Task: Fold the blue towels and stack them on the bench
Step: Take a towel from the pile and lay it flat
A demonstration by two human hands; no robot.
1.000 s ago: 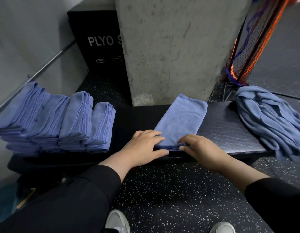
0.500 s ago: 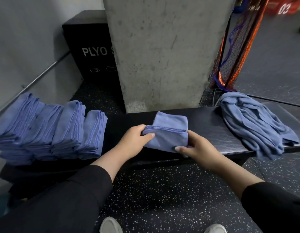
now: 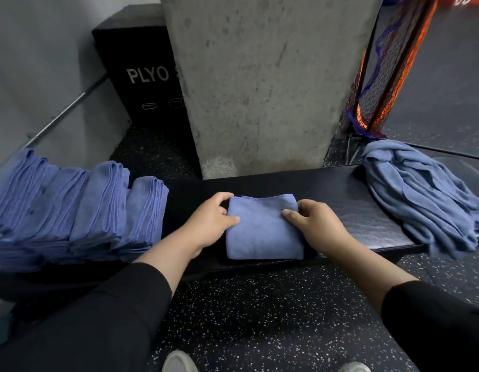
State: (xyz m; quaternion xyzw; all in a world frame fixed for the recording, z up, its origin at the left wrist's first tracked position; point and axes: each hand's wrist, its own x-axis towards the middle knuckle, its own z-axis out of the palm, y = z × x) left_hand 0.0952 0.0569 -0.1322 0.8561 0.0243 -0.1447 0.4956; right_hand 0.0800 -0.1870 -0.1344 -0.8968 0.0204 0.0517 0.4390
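We hold the towel (image 3: 262,232) at both sides, left hand (image 3: 211,221) and right hand (image 3: 316,224). We should press it flat so the edges match.

Long black sleeves (image 3: 120,304) pushed up the forearms, bare hands, light-coloured shoes (image 3: 179,362).

Pillar: bare concrete pillar (image 3: 262,84), directly ahead of me.
Box: black plyo box (image 3: 136,73), left of pillar, lettered "PLYO".
Netting: orange and purple netting (image 3: 388,63), right of pillar.
Floor: speckled black floor (image 3: 259,318).
Footwear: my shoes (image 3: 179,362), bottom edge.
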